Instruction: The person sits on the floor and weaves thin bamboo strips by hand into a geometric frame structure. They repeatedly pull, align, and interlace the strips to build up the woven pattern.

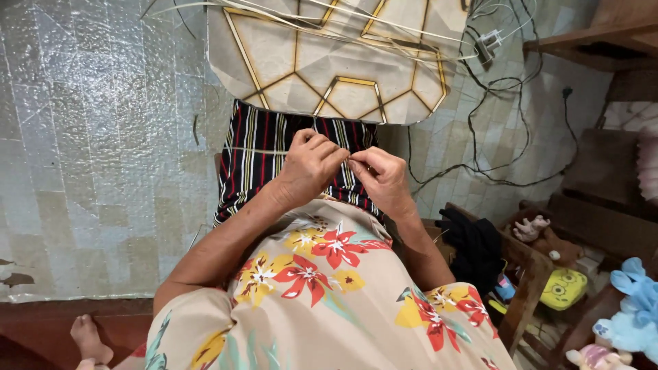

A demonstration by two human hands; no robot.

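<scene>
Glossy tiled floor (103, 171) (worn patches), matt floral cloth dress (322, 301), wooden chair (528, 288).

Wearer: short-sleeved top (329, 301), beige w/ red and yellow flower print plus green leaves. Below it, dark skirt (264, 154) w/ vertical stripes in red, white, yellow. Forearms bare; no rings or watch seen. One bare foot (89, 339) visible, lower left.

Cream blouse (329, 301) with red and yellow flowers, black skirt (264, 154) striped red and white, perhaps yellow too

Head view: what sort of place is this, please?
Probably a home where handcraft is done: a tiled floor, soft toys beside wooden furniture, and a woven bamboo frame before both hands.
</scene>
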